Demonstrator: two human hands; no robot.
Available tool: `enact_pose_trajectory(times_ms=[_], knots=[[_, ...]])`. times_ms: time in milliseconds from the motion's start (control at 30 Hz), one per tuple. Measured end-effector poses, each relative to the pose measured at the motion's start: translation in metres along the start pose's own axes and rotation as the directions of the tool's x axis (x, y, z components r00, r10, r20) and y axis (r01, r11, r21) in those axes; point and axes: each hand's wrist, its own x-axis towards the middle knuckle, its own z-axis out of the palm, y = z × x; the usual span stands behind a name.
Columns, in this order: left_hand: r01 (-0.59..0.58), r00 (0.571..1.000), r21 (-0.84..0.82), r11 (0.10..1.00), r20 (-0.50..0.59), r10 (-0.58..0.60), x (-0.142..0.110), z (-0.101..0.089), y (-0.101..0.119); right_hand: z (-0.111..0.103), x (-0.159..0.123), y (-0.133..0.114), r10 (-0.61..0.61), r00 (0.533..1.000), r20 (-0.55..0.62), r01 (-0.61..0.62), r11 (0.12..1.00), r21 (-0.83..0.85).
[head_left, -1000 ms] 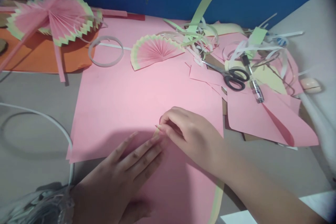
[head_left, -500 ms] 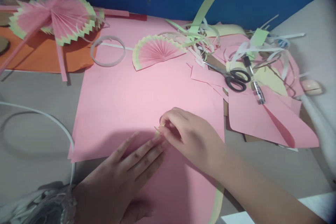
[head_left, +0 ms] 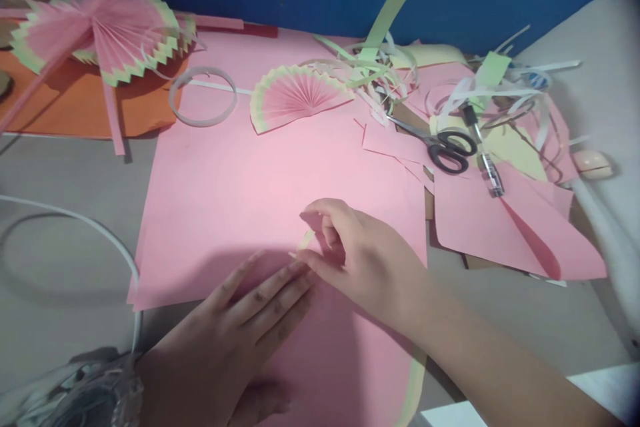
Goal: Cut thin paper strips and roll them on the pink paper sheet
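Observation:
My left hand (head_left: pixel 240 330) lies with stretched fingers on a pink paper (head_left: pixel 335 367) whose curved edge is banded green and pale yellow. Past its fingertips a small pale yellow end (head_left: pixel 306 239) of that paper sticks up. My right hand (head_left: pixel 375 263) is at this end, index finger and thumb apart on either side of it, the thumb low near the left fingertips. Under the work lies a larger plain pink sheet (head_left: pixel 225 193). My hands hide part of the banded paper's far edge.
Beyond the hands lies a pleated watermelon-coloured paper fan (head_left: pixel 300 97), beside a roll of tape (head_left: pixel 203 121). Another pleated fan (head_left: pixel 133 33) rests on orange paper (head_left: pixel 145 110) at left. Scissors (head_left: pixel 450 151), a pen (head_left: pixel 487 163) and paper strips (head_left: pixel 380 70) lie at right. A white cable (head_left: pixel 100 223) loops leftward.
My right index finger and thumb, pinched together at the paper's edge before, have come apart, so its pale end shows between them. My left hand stays flat in place.

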Motion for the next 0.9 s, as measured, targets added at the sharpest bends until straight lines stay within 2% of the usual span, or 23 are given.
enact_pose_trajectory(times_ms=[300,400,567,667,833,900], knots=[[-0.004,1.0,0.001,1.0,-0.015,0.004,0.0,-0.0007,0.0015,-0.0003,0.0049,0.0053,0.009,0.998,-0.063,-0.015,0.995,-0.1],[-0.01,1.0,0.003,1.0,-0.029,0.01,0.0004,-0.0007,0.0016,0.0003,0.0067,0.0077,0.032,0.996,-0.083,-0.037,0.997,-0.067],[0.001,1.0,0.008,1.0,-0.02,-0.001,0.0011,-0.0008,0.001,0.0003,0.0065,0.0082,-0.032,0.999,-0.042,0.03,0.999,-0.039],[-0.007,1.0,0.006,1.0,-0.01,0.007,0.0011,-0.0005,0.0005,-0.0006,0.0067,0.0082,0.007,0.998,-0.063,-0.008,1.0,-0.019],[0.006,1.0,0.01,1.0,-0.024,-0.006,0.0015,-0.001,0.0002,-0.0018,0.0077,0.009,-0.027,0.999,-0.02,0.027,0.999,0.018],[0.001,1.0,0.006,1.0,-0.023,-0.001,0.0021,-0.0015,0.0004,-0.0023,0.0081,0.0099,0.004,0.999,-0.032,-0.002,0.999,0.049]])
